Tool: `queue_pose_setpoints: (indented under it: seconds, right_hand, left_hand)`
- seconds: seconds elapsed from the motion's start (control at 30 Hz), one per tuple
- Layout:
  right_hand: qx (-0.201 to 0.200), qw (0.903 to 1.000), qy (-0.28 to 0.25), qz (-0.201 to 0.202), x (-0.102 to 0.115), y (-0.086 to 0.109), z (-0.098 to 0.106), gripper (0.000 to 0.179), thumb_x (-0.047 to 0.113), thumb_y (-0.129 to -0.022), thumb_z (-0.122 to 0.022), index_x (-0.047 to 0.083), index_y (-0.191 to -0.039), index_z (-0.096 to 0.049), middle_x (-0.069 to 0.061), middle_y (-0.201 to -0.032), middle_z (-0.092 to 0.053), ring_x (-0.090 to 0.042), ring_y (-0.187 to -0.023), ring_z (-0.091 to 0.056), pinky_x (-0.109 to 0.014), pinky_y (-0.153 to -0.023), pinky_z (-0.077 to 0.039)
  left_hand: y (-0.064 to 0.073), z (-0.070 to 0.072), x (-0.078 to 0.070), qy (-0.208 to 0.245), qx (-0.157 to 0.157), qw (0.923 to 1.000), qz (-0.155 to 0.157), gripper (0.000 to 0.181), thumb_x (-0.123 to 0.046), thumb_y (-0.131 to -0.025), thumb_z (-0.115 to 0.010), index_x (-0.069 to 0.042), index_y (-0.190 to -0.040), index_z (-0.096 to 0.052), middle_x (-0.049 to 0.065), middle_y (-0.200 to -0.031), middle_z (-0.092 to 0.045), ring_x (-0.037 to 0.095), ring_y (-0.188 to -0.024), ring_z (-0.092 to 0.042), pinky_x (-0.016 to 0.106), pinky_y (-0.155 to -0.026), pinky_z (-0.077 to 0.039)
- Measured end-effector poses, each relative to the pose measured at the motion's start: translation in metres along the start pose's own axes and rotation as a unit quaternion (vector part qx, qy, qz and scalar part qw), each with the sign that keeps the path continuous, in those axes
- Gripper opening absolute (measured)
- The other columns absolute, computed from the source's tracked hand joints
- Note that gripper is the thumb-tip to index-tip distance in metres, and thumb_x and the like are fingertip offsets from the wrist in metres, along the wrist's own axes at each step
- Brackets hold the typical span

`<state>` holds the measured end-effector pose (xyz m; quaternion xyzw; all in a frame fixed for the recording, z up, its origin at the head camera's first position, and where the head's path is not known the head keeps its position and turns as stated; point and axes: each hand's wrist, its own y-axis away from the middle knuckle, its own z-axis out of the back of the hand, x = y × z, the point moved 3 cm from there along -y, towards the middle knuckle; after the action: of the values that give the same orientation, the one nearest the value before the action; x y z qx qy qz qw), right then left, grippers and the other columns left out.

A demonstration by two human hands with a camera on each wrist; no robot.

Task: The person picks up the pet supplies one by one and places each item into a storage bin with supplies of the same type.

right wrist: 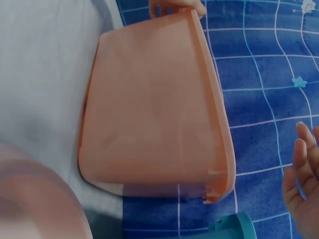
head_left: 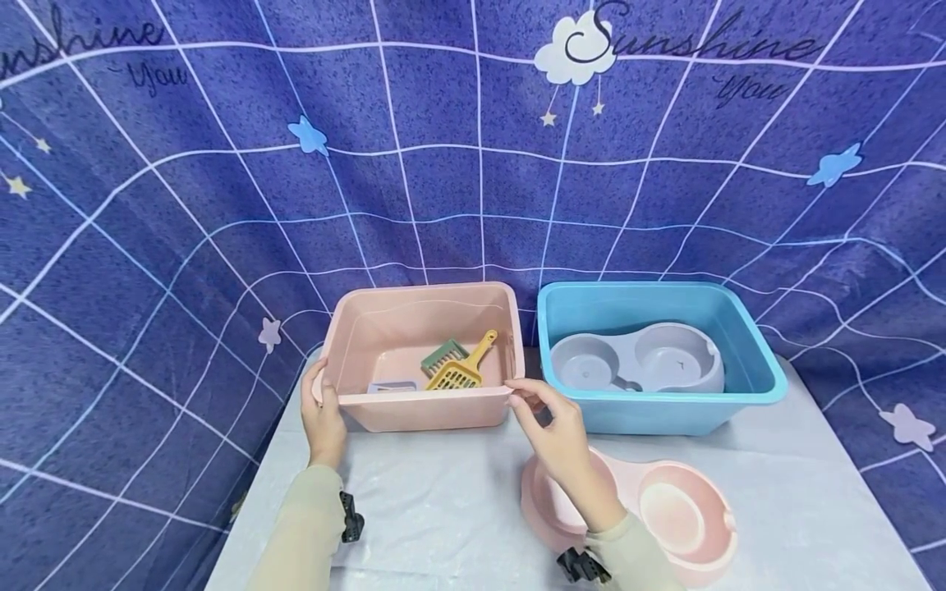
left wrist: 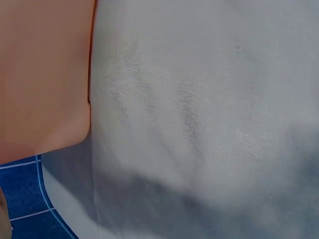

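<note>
A pink plastic bin stands at the back left of the table. My left hand grips its front left corner, fingers along the side of the rim; the right wrist view also shows this left hand at the far corner. My right hand is at the front right corner, fingertips close to the rim; in the right wrist view its fingers are loosely bent, apart from the bin. Inside the bin lie a yellow slotted litter scoop, a green slotted piece and a greyish piece, partly hidden by the front wall.
Right of the pink bin stands a blue bin with a grey double pet bowl in it. A pink double pet bowl lies on the white-covered table, partly under my right forearm. A blue patterned cloth hangs behind.
</note>
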<state>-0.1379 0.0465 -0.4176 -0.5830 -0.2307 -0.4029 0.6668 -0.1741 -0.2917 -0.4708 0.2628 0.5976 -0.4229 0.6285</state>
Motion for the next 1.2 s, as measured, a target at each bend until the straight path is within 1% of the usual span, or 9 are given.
queue_pose_setpoints:
  seconds: [0.07,0.13,0.33,0.43,0.6,0.73,0.9,1.2]
  right_hand:
    - [-0.007,0.9999,-0.002,0.013,-0.001,0.000,0.002,0.024,-0.010,-0.085,-0.069,0.001,-0.106,-0.072,-0.007,-0.083,-0.071,-0.014,-0.071,-0.059,-0.028,-0.063,-0.052]
    - [-0.010,0.9998,-0.003,0.019,-0.001,0.001,0.005,0.025,-0.011,-0.084,-0.069,0.001,-0.106,-0.072,-0.007,-0.084,-0.071,-0.014,-0.072,-0.059,-0.025,-0.065,-0.052]
    - [-0.015,0.9998,0.006,0.009,-0.003,0.005,0.014,0.025,-0.004,-0.085,-0.072,0.007,-0.107,-0.073,-0.007,-0.086,-0.070,-0.012,-0.075,-0.060,-0.019,-0.069,-0.050]
    - [-0.020,0.9996,0.013,0.013,-0.003,0.005,0.019,0.025,-0.007,-0.084,-0.072,0.004,-0.106,-0.073,-0.008,-0.083,-0.070,-0.013,-0.073,-0.059,-0.018,-0.066,-0.048]
    - [-0.029,0.9991,0.018,0.024,0.015,0.000,0.029,0.022,-0.015,-0.083,-0.067,-0.005,-0.101,-0.071,-0.011,-0.079,-0.069,-0.014,-0.069,-0.058,-0.015,-0.063,-0.045]
    - [-0.035,0.9986,0.027,0.030,0.024,-0.003,0.036,0.020,-0.016,-0.083,-0.065,-0.007,-0.099,-0.070,-0.013,-0.078,-0.069,-0.013,-0.068,-0.057,-0.016,-0.063,-0.045]
    - [-0.049,0.9978,0.030,0.034,0.020,-0.003,0.045,0.020,-0.017,-0.082,-0.065,-0.008,-0.099,-0.070,-0.015,-0.077,-0.069,-0.013,-0.067,-0.058,-0.016,-0.066,-0.047]
    - [-0.069,0.9965,0.027,0.039,0.014,-0.003,0.059,0.020,-0.021,-0.082,-0.062,-0.011,-0.098,-0.069,-0.020,-0.076,-0.068,-0.010,-0.070,-0.058,-0.014,-0.068,-0.046]
  left_hand:
    - [0.000,0.000,0.000,-0.003,-0.002,1.0000,0.000,0.042,-0.014,-0.103,-0.038,-0.009,-0.145,-0.045,0.010,-0.152,-0.039,0.028,-0.139,-0.037,0.042,-0.116,-0.030]
    - [0.000,0.000,0.000,0.001,-0.005,1.0000,-0.003,0.042,-0.014,-0.103,-0.038,-0.008,-0.144,-0.045,0.010,-0.152,-0.040,0.027,-0.138,-0.037,0.041,-0.116,-0.030]
    - [-0.001,-0.001,0.002,0.014,-0.006,0.9999,-0.006,0.042,-0.013,-0.103,-0.039,-0.007,-0.144,-0.046,0.009,-0.151,-0.041,0.025,-0.136,-0.039,0.037,-0.115,-0.032]
    - [-0.001,0.000,0.003,0.013,-0.005,0.9999,-0.008,0.042,-0.013,-0.103,-0.038,-0.008,-0.144,-0.045,0.009,-0.151,-0.041,0.025,-0.137,-0.039,0.037,-0.115,-0.032]
    - [-0.001,0.000,0.001,0.008,-0.005,0.9999,-0.008,0.042,-0.013,-0.103,-0.038,-0.008,-0.144,-0.045,0.009,-0.151,-0.041,0.028,-0.137,-0.039,0.039,-0.115,-0.032]
    - [0.000,0.000,0.000,0.004,-0.007,0.9999,-0.008,0.042,-0.014,-0.103,-0.038,-0.007,-0.144,-0.045,0.010,-0.151,-0.041,0.029,-0.137,-0.039,0.039,-0.115,-0.032]
    - [0.000,0.000,0.000,0.003,-0.007,0.9999,-0.010,0.041,-0.014,-0.104,-0.039,-0.007,-0.144,-0.045,0.010,-0.151,-0.041,0.028,-0.137,-0.039,0.040,-0.115,-0.031]
    - [0.000,0.000,0.002,0.005,-0.003,0.9999,-0.010,0.042,-0.013,-0.103,-0.037,-0.007,-0.144,-0.044,0.011,-0.153,-0.039,0.030,-0.139,-0.037,0.041,-0.116,-0.030]
